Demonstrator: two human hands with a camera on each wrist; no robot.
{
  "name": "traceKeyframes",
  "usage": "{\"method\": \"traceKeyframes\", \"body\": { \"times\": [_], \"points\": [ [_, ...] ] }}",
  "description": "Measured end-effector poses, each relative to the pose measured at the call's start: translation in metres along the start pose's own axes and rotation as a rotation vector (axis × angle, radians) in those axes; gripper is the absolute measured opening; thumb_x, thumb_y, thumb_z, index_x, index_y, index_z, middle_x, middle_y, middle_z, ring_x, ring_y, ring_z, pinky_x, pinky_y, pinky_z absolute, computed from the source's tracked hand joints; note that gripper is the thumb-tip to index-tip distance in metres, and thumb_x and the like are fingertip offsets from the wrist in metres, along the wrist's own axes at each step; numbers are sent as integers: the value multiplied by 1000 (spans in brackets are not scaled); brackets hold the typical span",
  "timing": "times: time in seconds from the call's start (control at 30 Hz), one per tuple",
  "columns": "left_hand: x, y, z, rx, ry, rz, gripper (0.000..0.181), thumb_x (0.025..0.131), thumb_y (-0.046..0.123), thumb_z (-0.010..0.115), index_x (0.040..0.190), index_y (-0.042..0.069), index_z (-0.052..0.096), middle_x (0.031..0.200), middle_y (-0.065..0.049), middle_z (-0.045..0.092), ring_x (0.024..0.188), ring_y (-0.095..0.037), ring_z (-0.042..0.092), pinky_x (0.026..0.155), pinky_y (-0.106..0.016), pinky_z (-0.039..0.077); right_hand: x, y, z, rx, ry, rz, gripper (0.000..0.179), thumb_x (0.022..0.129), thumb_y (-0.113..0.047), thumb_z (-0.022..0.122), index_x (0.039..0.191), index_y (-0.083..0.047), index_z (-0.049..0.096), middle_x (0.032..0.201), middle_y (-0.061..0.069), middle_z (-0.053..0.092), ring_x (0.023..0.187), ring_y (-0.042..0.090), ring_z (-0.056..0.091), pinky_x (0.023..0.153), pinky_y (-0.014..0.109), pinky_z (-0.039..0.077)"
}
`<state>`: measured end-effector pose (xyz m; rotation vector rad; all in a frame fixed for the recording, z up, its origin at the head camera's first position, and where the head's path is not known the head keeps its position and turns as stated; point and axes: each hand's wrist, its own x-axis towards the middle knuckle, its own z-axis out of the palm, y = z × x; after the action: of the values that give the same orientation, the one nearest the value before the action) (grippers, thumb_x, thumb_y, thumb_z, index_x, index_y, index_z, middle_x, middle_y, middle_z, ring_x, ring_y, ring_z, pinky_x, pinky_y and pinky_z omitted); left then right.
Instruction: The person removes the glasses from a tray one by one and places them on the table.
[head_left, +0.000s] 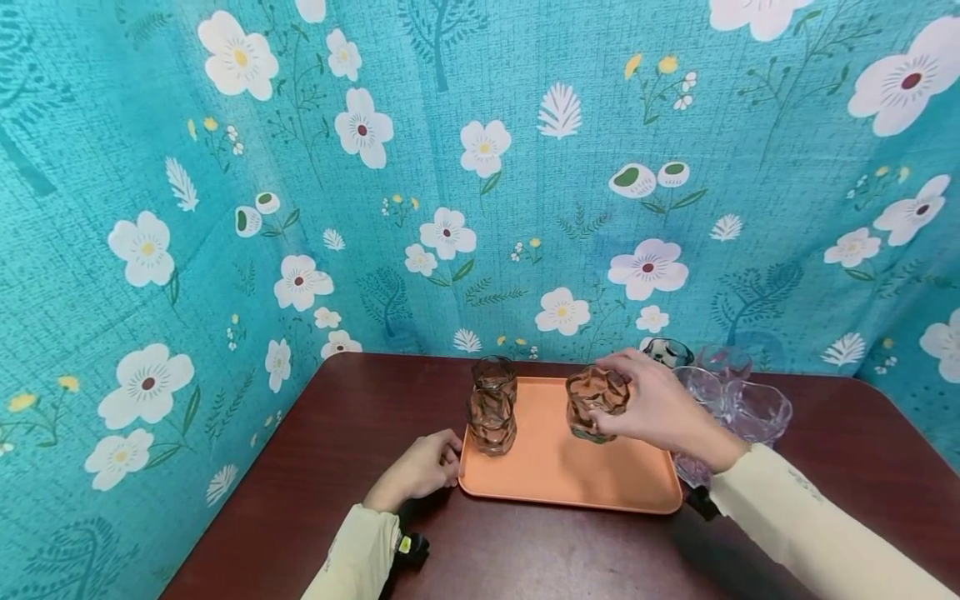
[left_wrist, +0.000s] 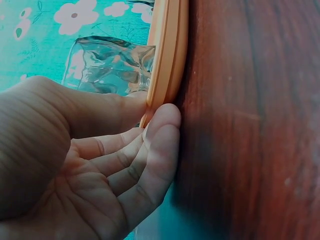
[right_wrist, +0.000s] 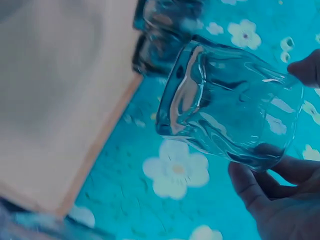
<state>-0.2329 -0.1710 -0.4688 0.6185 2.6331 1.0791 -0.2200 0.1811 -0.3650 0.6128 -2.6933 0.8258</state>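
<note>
An orange rectangular tray [head_left: 540,471] lies on the table. My left hand [head_left: 426,468] pinches its left rim, thumb above and fingers along the outer side, as the left wrist view shows on the tray's edge [left_wrist: 167,55]. Over the middle of the tray, my right hand [head_left: 663,408] holds a tinted, faceted drinking glass [head_left: 588,396]. In the right wrist view this glass [right_wrist: 235,100] is gripped near its rim, its base apart from the tray. Two similar glasses stand along the tray's left side, a front glass [head_left: 491,425] and a back glass [head_left: 495,373].
Several more glasses stand right of the tray: a dark one [head_left: 667,350], a pinkish one [head_left: 726,364] and clear ones [head_left: 759,408], partly hidden by my right arm. A flowered teal cloth [head_left: 450,150] hangs behind the dark red-brown table [head_left: 525,550].
</note>
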Motion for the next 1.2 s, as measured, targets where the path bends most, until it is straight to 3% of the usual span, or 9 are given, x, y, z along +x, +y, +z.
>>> {"method": "traceKeyframes", "body": {
  "times": [0.07,0.17,0.33,0.7,0.93,1.2],
  "points": [
    [0,0,0,1,2,-3,17,87,-3,58,104,0,55,72,0,59,57,-12,58,52,-27,48,-5,2,-12,-21,-10,41,68,68,-40,80,124,-10,58,119,8,55,102,27,53,74,48,47],
    [0,0,1,3,3,-8,17,87,-2,59,103,1,55,72,0,59,57,-12,58,52,-27,48,-14,4,-29,-53,-26,86,71,69,-45,79,127,-11,57,125,13,51,108,34,52,76,55,45],
    [0,-1,1,-4,5,-7,17,87,-3,58,104,1,55,72,0,59,57,-12,59,52,-27,48,-34,11,-51,-119,4,99,72,69,-48,79,124,-7,58,113,12,54,91,29,55,66,48,47],
    [-1,3,1,-3,-10,-12,17,89,-2,57,106,1,54,74,-1,58,59,-12,59,53,-28,49,-80,45,-94,-224,117,154,75,64,-44,84,120,0,58,106,15,53,77,27,53,53,37,39],
    [-2,2,0,-16,-13,-3,17,89,-3,57,106,0,54,74,-2,59,60,-13,59,53,-28,49,-103,75,-102,-290,113,302,84,61,-43,85,119,10,52,111,32,45,87,48,49,58,55,40],
    [-1,2,0,-19,-16,6,18,89,-3,57,106,-1,54,73,-2,59,59,-14,59,53,-29,49,-136,111,-94,-331,130,389,84,63,-37,85,117,17,49,108,35,41,88,49,42,62,58,37]
  ]
}}
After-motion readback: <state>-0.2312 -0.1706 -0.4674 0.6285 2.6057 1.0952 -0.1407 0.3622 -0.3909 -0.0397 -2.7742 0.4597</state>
